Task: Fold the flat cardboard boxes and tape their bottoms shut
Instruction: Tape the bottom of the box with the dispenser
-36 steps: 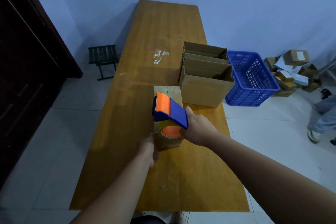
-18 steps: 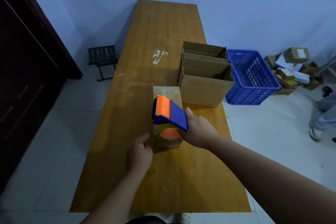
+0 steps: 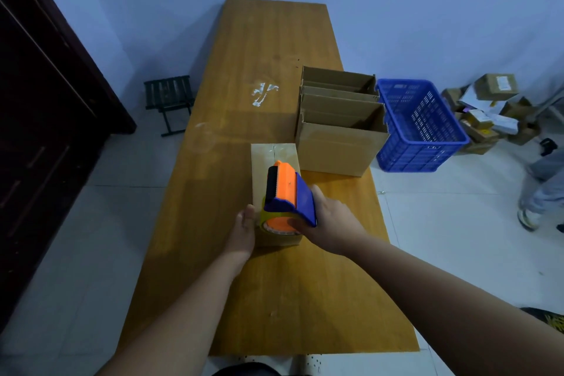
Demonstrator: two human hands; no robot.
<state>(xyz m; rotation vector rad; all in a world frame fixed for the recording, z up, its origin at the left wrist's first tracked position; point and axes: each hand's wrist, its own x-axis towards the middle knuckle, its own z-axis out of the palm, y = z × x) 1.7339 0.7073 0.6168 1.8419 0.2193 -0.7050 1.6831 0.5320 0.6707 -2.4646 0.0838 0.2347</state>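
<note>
- Right now the right grip (image 3: pixel 331 224) is curled tight round the blue handle of the tape dispenser (image 3: pixel 288 192), and the orange roll rides on top of the small box (image 3: pixel 274 156).
- The left grip (image 3: pixel 242 232) lies flat with its fingers straight. It presses that box's left wall to steady it and holds nothing.
- The small box stands near the middle of the bench (image 3: pixel 274 40), with a shiny strip of tape showing on the far part of its top face.
- I'd judge the box light and hollow, stiff along its edges. A panel would likely cave if pushed in the middle, and the box could slide on the smooth wood, so it is best braced at a wall or corner.
- The dispenser looks like hard plastic, and I'd keep fingers off its toothed edge.
- Count: one box under the tape, three open boxes (image 3: pixel 335 146) in a row just behind it to the right, as far as I can tell, one dispenser, and one blue basket (image 3: pixel 421 131) beside them.
</note>
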